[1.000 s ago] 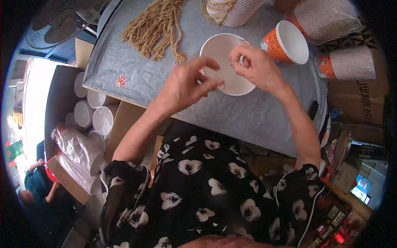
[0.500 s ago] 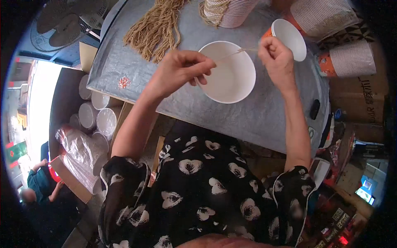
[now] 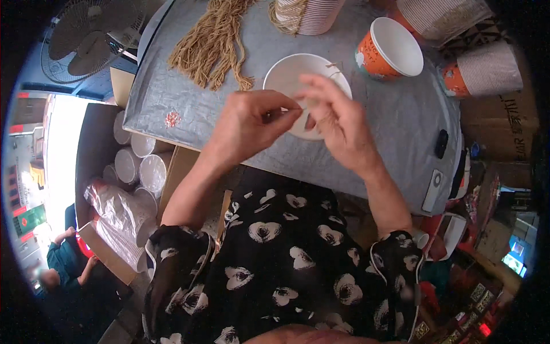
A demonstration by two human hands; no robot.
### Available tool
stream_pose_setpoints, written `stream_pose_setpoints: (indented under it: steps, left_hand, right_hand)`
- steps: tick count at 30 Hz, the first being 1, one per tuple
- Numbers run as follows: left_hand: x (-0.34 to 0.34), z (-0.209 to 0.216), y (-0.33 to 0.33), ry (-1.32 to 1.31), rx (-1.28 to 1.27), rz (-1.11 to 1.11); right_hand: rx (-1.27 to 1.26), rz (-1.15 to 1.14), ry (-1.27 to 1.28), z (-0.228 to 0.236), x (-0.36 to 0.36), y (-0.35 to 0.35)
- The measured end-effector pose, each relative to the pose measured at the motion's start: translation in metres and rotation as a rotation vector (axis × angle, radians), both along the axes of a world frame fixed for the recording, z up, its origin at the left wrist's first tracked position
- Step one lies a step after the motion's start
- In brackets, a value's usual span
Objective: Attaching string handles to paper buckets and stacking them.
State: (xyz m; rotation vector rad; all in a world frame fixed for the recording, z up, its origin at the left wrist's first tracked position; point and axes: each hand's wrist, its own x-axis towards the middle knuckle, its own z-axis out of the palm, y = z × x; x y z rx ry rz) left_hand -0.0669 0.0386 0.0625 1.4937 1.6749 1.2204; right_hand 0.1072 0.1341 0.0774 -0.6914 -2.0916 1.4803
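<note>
A white paper tub [image 3: 282, 73] stands on the grey-covered table, partly hidden by my hands. Over its near left side, my left hand [image 3: 252, 123] is closed in a pinch; whatever lies between thumb and fingertip is too small to make out. Close beside it, my right hand [image 3: 346, 129] has its fingers stretched out and is slightly blurred. A short piece of tan string [image 3: 333, 70] shows at the tub's far right, beyond my right fingers. To the far left, a bundle of tan strings [image 3: 212, 46] is spread on the table.
An orange-printed tub [image 3: 381, 54] and a stack of tubs wrapped with string [image 3: 312, 17] stand farther back. Red-and-white bits [image 3: 172, 119] lie at left. A black object [image 3: 441, 143] is near the right edge. Boxed tubs [image 3: 127, 164], a fan [image 3: 91, 40] and another person [image 3: 66, 264] are left.
The string no longer stretches between my hands. My right hand has come left and nearer, its fingers opening out, while my left hand has moved slightly toward me.
</note>
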Motion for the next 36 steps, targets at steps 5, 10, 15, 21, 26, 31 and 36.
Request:
stream_pose_setpoints:
  steps: [5,10,15,21,26,31,36]
  left_hand:
    - [0.004,0.012,0.007,0.092,0.056,-0.089]
    - [-0.002,0.003,0.006,0.0,0.102,-0.024]
    - [-0.008,-0.001,0.002,-0.119,0.072,0.002]
    - [-0.015,-0.016,-0.006,-0.259,0.049,0.083]
    - [-0.007,-0.015,-0.009,-0.317,0.093,0.126]
    - [0.001,-0.008,-0.008,-0.138,0.1,0.078]
    - [0.011,-0.001,-0.009,-0.134,0.093,0.023]
  right_hand:
    - [0.007,0.013,-0.003,-0.014,0.0,-0.009]
    - [0.028,-0.064,0.05,-0.022,0.01,-0.006]
    - [-0.015,-0.111,0.105,-0.03,0.014,-0.005]
    - [-0.11,-0.161,0.06,-0.029,0.019,-0.002]
    - [-0.205,-0.165,0.042,-0.037,0.028,-0.001]
    - [0.02,-0.178,0.129,-0.03,0.017,-0.009]
    - [-0.329,0.013,0.128,-0.019,0.016,-0.02]
